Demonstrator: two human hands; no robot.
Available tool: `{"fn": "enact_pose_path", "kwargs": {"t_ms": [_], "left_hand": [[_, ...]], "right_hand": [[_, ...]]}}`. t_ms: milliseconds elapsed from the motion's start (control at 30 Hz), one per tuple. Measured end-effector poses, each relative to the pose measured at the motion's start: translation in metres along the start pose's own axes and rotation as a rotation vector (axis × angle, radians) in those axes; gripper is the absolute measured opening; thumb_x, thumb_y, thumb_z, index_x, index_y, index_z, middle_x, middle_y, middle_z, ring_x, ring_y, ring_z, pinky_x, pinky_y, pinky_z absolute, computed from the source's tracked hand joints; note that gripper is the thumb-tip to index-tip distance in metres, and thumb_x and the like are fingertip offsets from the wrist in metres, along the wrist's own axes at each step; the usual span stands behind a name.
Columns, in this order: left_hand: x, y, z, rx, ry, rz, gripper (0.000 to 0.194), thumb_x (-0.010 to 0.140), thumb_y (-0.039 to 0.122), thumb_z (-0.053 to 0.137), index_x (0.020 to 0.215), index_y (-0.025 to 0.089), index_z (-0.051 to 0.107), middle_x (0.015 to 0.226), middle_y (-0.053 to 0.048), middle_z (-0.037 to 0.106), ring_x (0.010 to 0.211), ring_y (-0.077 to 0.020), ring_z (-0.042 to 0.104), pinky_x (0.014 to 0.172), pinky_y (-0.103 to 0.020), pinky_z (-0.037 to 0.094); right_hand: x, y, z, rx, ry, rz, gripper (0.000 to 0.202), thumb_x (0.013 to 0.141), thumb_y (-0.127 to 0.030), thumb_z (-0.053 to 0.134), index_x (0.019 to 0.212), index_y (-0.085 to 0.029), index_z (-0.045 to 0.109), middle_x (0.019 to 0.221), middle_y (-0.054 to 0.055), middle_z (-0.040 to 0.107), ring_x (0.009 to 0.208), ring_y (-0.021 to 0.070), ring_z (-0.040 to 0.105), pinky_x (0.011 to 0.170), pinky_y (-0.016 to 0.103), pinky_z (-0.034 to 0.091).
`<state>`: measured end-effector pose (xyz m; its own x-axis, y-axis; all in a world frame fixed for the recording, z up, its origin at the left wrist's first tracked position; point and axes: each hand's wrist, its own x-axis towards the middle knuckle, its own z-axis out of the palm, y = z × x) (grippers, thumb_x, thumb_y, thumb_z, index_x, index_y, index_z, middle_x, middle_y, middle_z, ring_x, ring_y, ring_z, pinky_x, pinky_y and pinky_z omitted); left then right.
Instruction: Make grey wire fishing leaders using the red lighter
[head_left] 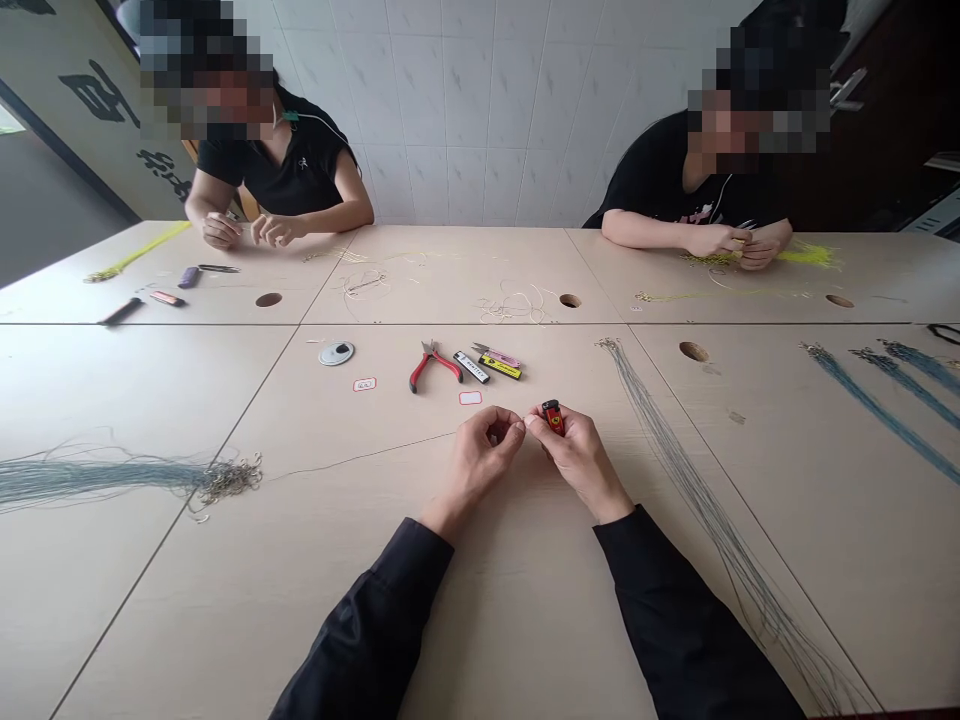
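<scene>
Fingers [511, 440] hold a thin, threadlike cord [390, 449] and oblong red lighter [553, 417].

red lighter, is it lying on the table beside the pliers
No, the right hand holds the red lighter, while the pliers lie on the table.

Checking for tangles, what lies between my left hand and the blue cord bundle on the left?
In the head view, a single thin cord runs over the tabletop from your left hand toward the blue bundle.
</scene>
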<state>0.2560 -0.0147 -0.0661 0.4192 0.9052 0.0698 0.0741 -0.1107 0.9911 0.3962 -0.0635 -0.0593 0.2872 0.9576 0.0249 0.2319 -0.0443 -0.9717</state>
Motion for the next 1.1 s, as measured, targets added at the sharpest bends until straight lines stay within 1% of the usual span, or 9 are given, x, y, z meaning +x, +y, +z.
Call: {"fn": "enact_pose_path", "kwargs": {"t_ms": [300,433,567,667,767,833,933,1000,1100], "left_hand": [[0.0014,-0.0035,0.0005,-0.001,-0.003,0.013,0.024,0.082,0.038,0.062,0.077,0.014,0.061,0.062,0.002,0.051,0.056,-0.0085,0.039,0.052,-0.022,0.031],[0.0017,-0.0007,0.0004,-0.024,0.0,-0.003,0.022,0.081,0.036,0.061,0.075,0.015,0.06,0.06,0.003,0.047,0.054,-0.0079,0.037,0.051,-0.022,0.03],[0.0022,0.0026,0.0001,-0.024,0.018,-0.005,0.015,0.077,0.03,0.06,0.072,0.015,0.058,0.06,0.004,0.046,0.054,-0.0076,0.036,0.051,-0.022,0.029],[0.0029,0.0032,0.0,-0.023,0.037,-0.019,0.011,0.076,0.026,0.059,0.072,0.016,0.058,0.059,0.004,0.046,0.053,-0.0075,0.036,0.05,-0.022,0.03],[0.0037,0.004,0.0001,-0.034,0.054,-0.029,0.01,0.075,0.025,0.059,0.072,0.016,0.058,0.06,0.004,0.047,0.054,-0.0076,0.037,0.051,-0.022,0.03],[0.0041,0.0051,0.0,-0.029,0.056,-0.025,0.01,0.076,0.025,0.059,0.072,0.016,0.058,0.061,0.004,0.048,0.054,-0.0076,0.038,0.052,-0.022,0.031],[0.0044,0.0063,-0.0002,-0.027,0.057,-0.022,0.012,0.076,0.026,0.06,0.072,0.015,0.059,0.062,0.003,0.049,0.054,-0.0076,0.037,0.052,-0.022,0.031],[0.0043,0.0061,-0.0002,-0.03,0.059,-0.018,0.013,0.077,0.027,0.06,0.072,0.015,0.06,0.062,0.003,0.05,0.054,-0.0076,0.038,0.052,-0.022,0.031],[0.0035,0.0051,-0.0001,-0.025,0.056,-0.007,0.014,0.077,0.028,0.061,0.072,0.015,0.061,0.062,0.003,0.051,0.054,-0.0079,0.038,0.052,-0.022,0.031]], "right_hand": [[-0.0008,-0.0022,-0.0007,-0.011,-0.014,0.007,0.032,0.084,-0.049,0.06,0.078,-0.018,0.059,0.058,-0.005,0.037,0.051,0.0095,0.028,0.048,0.024,0.027],[-0.0021,-0.0039,-0.0001,0.022,-0.035,0.016,0.033,0.085,-0.05,0.06,0.08,-0.017,0.061,0.059,-0.005,0.037,0.051,0.0094,0.028,0.048,0.024,0.028],[-0.0015,-0.0023,0.0004,0.049,-0.025,0.026,0.036,0.085,-0.053,0.058,0.084,-0.017,0.063,0.058,-0.005,0.036,0.05,0.0096,0.028,0.048,0.024,0.028],[-0.0006,-0.001,0.0,0.05,0.005,0.044,0.043,0.086,-0.06,0.054,0.085,-0.018,0.061,0.059,-0.005,0.037,0.05,0.0104,0.03,0.049,0.024,0.029],[-0.0006,-0.0014,-0.0002,-0.012,-0.016,0.036,0.051,0.092,-0.064,0.038,0.081,-0.019,0.059,0.059,-0.004,0.039,0.051,0.0115,0.034,0.051,0.025,0.03],[-0.0009,-0.0024,0.0006,-0.093,-0.006,-0.008,0.055,0.095,-0.062,0.03,0.072,-0.019,0.055,0.06,-0.002,0.043,0.054,0.0125,0.039,0.055,0.026,0.032],[-0.0013,-0.0042,0.0025,-0.25,0.05,-0.056,0.055,0.095,-0.061,0.032,0.06,-0.02,0.044,0.058,-0.001,0.045,0.057,0.0133,0.041,0.058,0.027,0.031],[-0.0015,-0.0051,0.0033,-0.323,0.066,-0.054,0.054,0.095,-0.06,0.034,0.058,-0.02,0.04,0.055,-0.002,0.041,0.054,0.0129,0.039,0.056,0.027,0.029],[-0.0018,-0.0054,0.0036,-0.376,0.075,-0.041,0.054,0.096,-0.057,0.032,0.057,-0.02,0.036,0.052,-0.002,0.038,0.051,0.0125,0.036,0.054,0.026,0.027]]}}
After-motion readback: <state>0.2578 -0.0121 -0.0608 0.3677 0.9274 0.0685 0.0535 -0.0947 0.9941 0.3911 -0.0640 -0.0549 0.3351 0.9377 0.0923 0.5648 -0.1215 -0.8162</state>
